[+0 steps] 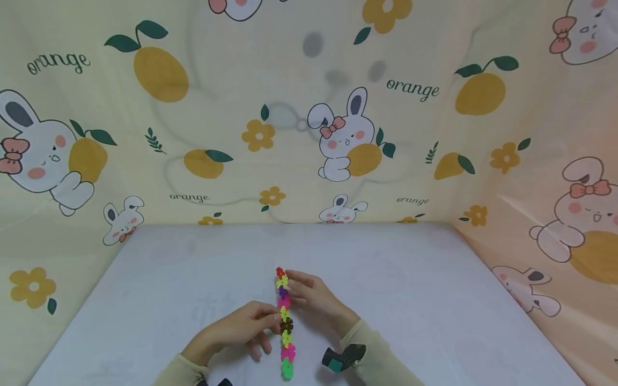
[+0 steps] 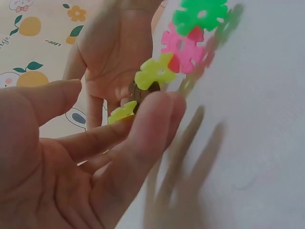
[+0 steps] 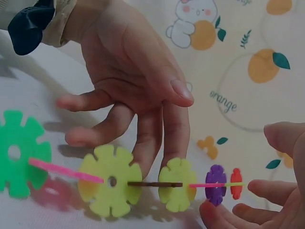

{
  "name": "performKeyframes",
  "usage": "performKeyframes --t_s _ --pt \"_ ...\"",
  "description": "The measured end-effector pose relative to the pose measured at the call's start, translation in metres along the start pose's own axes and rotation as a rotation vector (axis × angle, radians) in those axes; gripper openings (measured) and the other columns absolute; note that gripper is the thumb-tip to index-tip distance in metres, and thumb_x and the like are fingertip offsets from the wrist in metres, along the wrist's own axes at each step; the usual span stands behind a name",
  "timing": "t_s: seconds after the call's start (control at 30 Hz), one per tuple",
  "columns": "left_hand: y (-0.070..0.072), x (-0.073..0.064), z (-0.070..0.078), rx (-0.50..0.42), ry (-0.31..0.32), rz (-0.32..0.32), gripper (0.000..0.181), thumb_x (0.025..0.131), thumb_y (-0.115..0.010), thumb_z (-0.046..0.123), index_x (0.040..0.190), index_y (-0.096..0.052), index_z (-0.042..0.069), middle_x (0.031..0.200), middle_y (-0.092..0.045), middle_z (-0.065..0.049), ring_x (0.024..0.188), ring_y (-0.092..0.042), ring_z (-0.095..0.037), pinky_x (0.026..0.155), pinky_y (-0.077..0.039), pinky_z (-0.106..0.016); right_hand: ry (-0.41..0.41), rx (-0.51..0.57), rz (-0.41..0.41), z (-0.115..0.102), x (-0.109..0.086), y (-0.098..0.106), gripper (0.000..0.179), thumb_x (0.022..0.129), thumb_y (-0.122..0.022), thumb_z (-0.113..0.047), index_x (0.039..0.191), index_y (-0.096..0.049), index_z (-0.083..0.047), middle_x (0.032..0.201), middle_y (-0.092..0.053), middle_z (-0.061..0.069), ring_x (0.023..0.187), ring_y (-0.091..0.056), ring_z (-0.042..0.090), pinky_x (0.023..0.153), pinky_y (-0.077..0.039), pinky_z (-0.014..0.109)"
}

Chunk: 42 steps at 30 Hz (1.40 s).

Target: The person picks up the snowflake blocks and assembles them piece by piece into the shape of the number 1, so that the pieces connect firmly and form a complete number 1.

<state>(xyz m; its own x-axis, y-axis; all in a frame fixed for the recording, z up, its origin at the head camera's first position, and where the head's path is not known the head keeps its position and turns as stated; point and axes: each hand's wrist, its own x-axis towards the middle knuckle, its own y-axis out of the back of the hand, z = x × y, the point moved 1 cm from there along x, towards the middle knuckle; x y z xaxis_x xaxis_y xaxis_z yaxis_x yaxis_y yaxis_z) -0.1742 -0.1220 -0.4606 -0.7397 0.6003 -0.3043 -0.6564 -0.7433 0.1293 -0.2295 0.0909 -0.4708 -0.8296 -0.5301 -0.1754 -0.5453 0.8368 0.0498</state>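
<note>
A chain of interlocking plastic snowflake discs (image 1: 287, 339) runs away from the person in the head view, from a green disc (image 3: 13, 152) at the near end to a red disc (image 3: 236, 183) at the far end. Pink, yellow, brown and purple discs lie between. My left hand (image 1: 241, 326) reaches to the chain's left side; its fingertips touch around a yellow disc (image 3: 177, 185) near the middle, while its thumb stands apart in the right wrist view. Along the far right side, my right hand (image 1: 316, 300) has its fingers loosely extended beside the red end.
The chain is over a white tabletop (image 1: 425, 300). Behind and at both sides rises a cream cloth (image 1: 289, 69) printed with rabbits, oranges and flowers. Dark straps (image 1: 344, 358) sit on the sleeved wrists.
</note>
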Motion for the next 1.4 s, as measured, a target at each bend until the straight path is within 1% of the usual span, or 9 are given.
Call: performKeyframes --t_s 0.07,0.23,0.43,0.57,0.7,0.83,1.17,1.27,1.4 --pt "0.0 0.001 0.0 -0.01 0.003 0.008 0.039 0.108 -0.048 0.026 0.135 -0.058 -0.001 0.101 -0.068 -0.01 0.068 -0.068 -0.017 0.055 -0.059 -0.032 -0.012 0.007 0.0 0.0 0.0 0.001 0.056 0.107 -0.049 -0.037 0.154 -0.04 -0.008 0.16 -0.041 0.016 0.14 -0.051 0.036 0.114 -0.044 0.045" --pt "0.001 0.002 0.001 -0.007 0.01 0.022 0.047 0.107 -0.05 0.031 0.14 -0.053 -0.003 0.103 -0.069 -0.009 0.073 -0.068 -0.017 0.057 -0.059 -0.029 -0.02 0.005 0.019 0.0 0.0 0.001 0.052 0.107 -0.048 -0.035 0.151 -0.045 -0.008 0.157 -0.045 0.016 0.137 -0.055 0.035 0.114 -0.044 0.047" --pt "0.001 0.003 0.003 0.0 -0.001 0.036 0.047 0.107 -0.05 0.03 0.139 -0.053 -0.005 0.102 -0.068 -0.008 0.072 -0.066 -0.015 0.056 -0.056 -0.024 -0.016 0.001 0.032 -0.001 0.0 0.003 0.049 0.108 -0.048 -0.031 0.15 -0.046 -0.007 0.157 -0.045 0.016 0.137 -0.054 0.032 0.112 -0.046 0.046" --pt "0.001 0.004 0.001 -0.004 -0.008 0.046 0.046 0.107 -0.05 0.029 0.137 -0.054 -0.005 0.101 -0.068 -0.008 0.071 -0.066 -0.015 0.056 -0.054 -0.023 -0.004 -0.046 0.064 -0.001 -0.001 0.005 0.048 0.107 -0.05 -0.029 0.148 -0.048 -0.003 0.155 -0.046 0.018 0.136 -0.054 0.032 0.106 -0.051 0.045" --pt "0.0 0.004 0.001 -0.006 -0.014 0.048 0.045 0.107 -0.051 0.028 0.136 -0.054 -0.006 0.1 -0.069 -0.008 0.07 -0.065 -0.014 0.056 -0.054 -0.022 0.008 -0.116 0.102 -0.001 -0.001 0.006 0.048 0.106 -0.052 -0.031 0.144 -0.052 -0.003 0.151 -0.05 0.019 0.129 -0.057 0.032 0.097 -0.056 0.041" --pt "0.0 0.003 0.002 -0.008 -0.004 0.049 0.046 0.107 -0.05 0.03 0.137 -0.054 -0.006 0.1 -0.069 -0.008 0.071 -0.065 -0.014 0.056 -0.053 -0.023 -0.008 -0.155 0.12 -0.002 -0.003 0.005 0.047 0.105 -0.053 -0.033 0.142 -0.054 -0.004 0.147 -0.055 0.017 0.121 -0.06 0.027 0.091 -0.057 0.037" --pt "0.002 0.005 0.003 -0.005 0.006 0.057 0.048 0.107 -0.049 0.031 0.139 -0.053 -0.005 0.101 -0.069 -0.007 0.071 -0.064 -0.013 0.058 -0.053 -0.023 -0.016 -0.171 0.145 -0.005 -0.004 0.008 0.045 0.105 -0.054 -0.033 0.138 -0.058 -0.003 0.136 -0.063 0.018 0.105 -0.066 0.02 0.085 -0.057 0.034" --pt "0.003 0.004 0.002 0.007 -0.008 0.058 0.048 0.107 -0.049 0.031 0.138 -0.053 -0.005 0.101 -0.07 -0.007 0.071 -0.064 -0.013 0.058 -0.053 -0.024 -0.016 -0.173 0.148 -0.005 -0.004 0.009 0.045 0.104 -0.055 -0.033 0.137 -0.058 -0.003 0.132 -0.064 0.018 0.102 -0.067 0.02 0.084 -0.057 0.034" --pt "0.008 0.001 0.003 0.036 -0.041 0.069 0.046 0.108 -0.049 0.029 0.138 -0.054 -0.006 0.103 -0.07 -0.01 0.072 -0.064 -0.014 0.059 -0.053 -0.026 -0.016 -0.171 0.146 -0.005 -0.005 0.012 0.045 0.104 -0.055 -0.034 0.137 -0.058 -0.003 0.13 -0.065 0.016 0.102 -0.067 0.02 0.086 -0.057 0.035"
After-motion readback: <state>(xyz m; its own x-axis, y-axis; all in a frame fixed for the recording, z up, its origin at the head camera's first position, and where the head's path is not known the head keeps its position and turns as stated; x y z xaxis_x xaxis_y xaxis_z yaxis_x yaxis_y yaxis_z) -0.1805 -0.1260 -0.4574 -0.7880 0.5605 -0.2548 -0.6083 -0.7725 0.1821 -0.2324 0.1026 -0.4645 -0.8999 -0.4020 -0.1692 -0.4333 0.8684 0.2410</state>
